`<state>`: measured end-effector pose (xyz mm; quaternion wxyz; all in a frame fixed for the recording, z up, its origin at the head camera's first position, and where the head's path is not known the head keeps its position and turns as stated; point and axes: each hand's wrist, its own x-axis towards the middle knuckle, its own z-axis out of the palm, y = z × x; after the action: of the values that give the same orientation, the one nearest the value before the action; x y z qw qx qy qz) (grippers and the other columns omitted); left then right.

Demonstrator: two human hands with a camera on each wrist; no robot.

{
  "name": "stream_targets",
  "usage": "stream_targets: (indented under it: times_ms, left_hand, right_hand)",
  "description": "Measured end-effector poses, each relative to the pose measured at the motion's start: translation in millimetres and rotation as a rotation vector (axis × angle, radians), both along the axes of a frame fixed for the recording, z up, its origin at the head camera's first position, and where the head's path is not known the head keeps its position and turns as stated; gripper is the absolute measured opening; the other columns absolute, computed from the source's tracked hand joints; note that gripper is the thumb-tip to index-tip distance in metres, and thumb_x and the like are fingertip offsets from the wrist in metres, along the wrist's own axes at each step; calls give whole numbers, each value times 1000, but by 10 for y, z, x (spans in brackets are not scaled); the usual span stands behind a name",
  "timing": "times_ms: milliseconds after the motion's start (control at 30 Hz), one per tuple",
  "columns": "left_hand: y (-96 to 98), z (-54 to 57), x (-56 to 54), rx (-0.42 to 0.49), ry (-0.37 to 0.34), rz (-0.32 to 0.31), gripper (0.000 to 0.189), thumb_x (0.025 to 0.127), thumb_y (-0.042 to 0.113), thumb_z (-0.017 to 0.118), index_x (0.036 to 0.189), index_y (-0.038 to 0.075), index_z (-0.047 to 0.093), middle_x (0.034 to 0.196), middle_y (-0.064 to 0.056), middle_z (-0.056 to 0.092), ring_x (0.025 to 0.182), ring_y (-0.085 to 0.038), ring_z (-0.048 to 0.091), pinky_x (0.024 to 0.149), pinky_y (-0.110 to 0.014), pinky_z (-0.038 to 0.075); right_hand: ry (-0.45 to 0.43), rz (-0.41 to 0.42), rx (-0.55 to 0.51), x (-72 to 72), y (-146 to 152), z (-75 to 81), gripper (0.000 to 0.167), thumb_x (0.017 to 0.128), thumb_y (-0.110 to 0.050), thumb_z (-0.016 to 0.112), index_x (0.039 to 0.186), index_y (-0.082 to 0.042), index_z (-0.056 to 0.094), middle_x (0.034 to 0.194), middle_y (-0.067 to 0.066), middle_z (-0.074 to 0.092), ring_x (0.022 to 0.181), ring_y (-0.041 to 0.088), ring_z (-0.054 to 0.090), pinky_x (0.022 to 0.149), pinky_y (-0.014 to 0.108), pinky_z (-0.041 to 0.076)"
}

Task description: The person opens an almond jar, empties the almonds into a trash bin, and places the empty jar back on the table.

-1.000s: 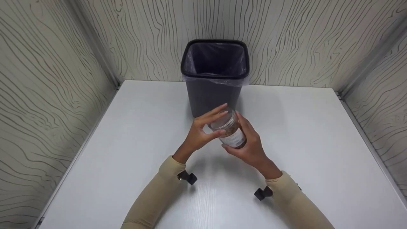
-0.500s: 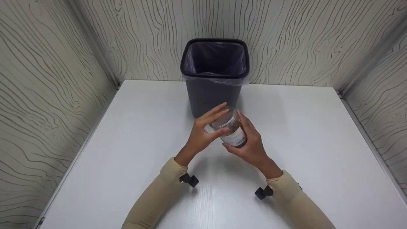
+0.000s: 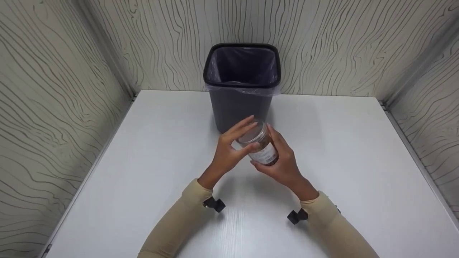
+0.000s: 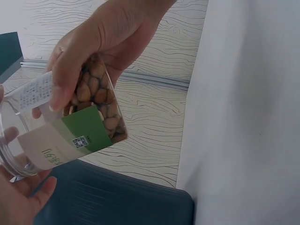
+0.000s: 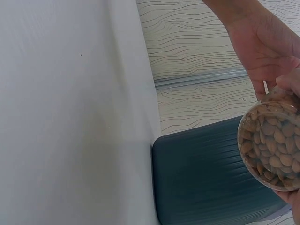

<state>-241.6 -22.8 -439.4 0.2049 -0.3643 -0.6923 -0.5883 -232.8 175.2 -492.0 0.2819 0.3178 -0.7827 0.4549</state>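
A clear plastic jar of almonds [image 3: 264, 154], with a white label and barcode, is held tilted above the table in front of the bin. My right hand [image 3: 283, 163] grips its body from the right. My left hand [image 3: 226, 150] holds the jar's clear lid [image 3: 254, 134], thumb on the near side and fingers over the far side. In the left wrist view the almonds [image 4: 98, 89] lie at the base end, beside a green and white label [image 4: 61, 140]. The right wrist view looks at the jar's round bottom [image 5: 276, 150]; most of my right hand is cut off there.
A dark bin [image 3: 240, 107] with a clear liner stands behind the hands, against the patterned back wall [image 3: 161, 43]. The white table [image 3: 165, 125] extends to both sides, with patterned side walls beyond. Small black devices [image 3: 297, 216] are strapped to both wrists.
My left hand and forearm have shifted slightly to the right. The jar has edged slightly up and right in the head view, still held by both hands.
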Motion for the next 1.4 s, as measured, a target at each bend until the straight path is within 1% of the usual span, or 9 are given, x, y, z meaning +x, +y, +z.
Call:
stream_targets:
  times_ms: [167,300,400,500,800,1000,1167,1300,1400]
  left_hand:
    - [26,-183,-114,1,-1,30,53,84,0,81,134,-1,64,146,-21,54,137,-35,50,110,-44,44]
    - [28,-232,-146,-9,3,44,53,87,9,82,136,7,65,148,-13,54,139,-25,50,110,-41,44]
    - [28,-237,-144,-13,3,58,51,89,17,81,137,12,65,148,-11,55,139,-20,49,109,-40,45]
    - [34,-223,-127,-17,-3,73,50,90,20,80,137,13,65,148,-13,55,139,-18,50,107,-40,46]
    - [49,-209,-79,-18,-18,111,49,91,21,80,137,14,66,148,-6,55,138,-17,50,108,-40,45]
    - [57,-210,-71,-12,-14,137,48,90,21,81,135,13,67,147,-7,57,136,-19,52,108,-42,45]
    - [59,-192,-55,-11,-14,138,49,89,23,81,135,14,67,146,-9,57,136,-17,52,105,-39,48]
    - [52,-181,-56,-19,-14,137,50,89,25,82,135,15,67,147,-6,57,136,-16,52,100,-38,51]
    - [30,-179,-72,-19,-17,109,51,88,22,83,136,14,67,148,-8,56,137,-17,51,99,-39,52]
  right_hand:
    - [-2,-3,-4,-3,2,-9,106,69,-11,95,155,1,34,148,16,49,126,28,56,105,28,45]
    - [4,-9,-2,-1,11,-13,107,68,-11,95,155,0,34,149,15,48,126,27,56,104,27,45]
    - [7,-10,5,1,10,-6,107,68,-13,95,156,0,34,150,15,48,126,27,55,104,28,45]
    - [10,-13,7,3,11,-1,107,69,-13,95,156,0,34,149,14,48,126,27,55,104,28,45]
    - [20,-26,15,-1,14,-6,106,68,-12,95,155,1,35,149,15,49,128,28,55,105,28,44]
    - [21,-29,18,-2,13,-9,105,69,-12,95,154,2,36,149,16,49,128,28,54,106,28,44]
    - [18,-19,15,4,13,-1,107,68,-12,95,155,2,35,149,15,49,126,27,55,104,27,45]
    - [16,-13,9,6,13,4,107,68,-12,95,155,1,35,148,15,49,126,27,56,103,27,45]
    - [11,-8,5,4,14,-2,107,68,-13,95,155,1,35,149,14,49,126,26,56,103,27,45]
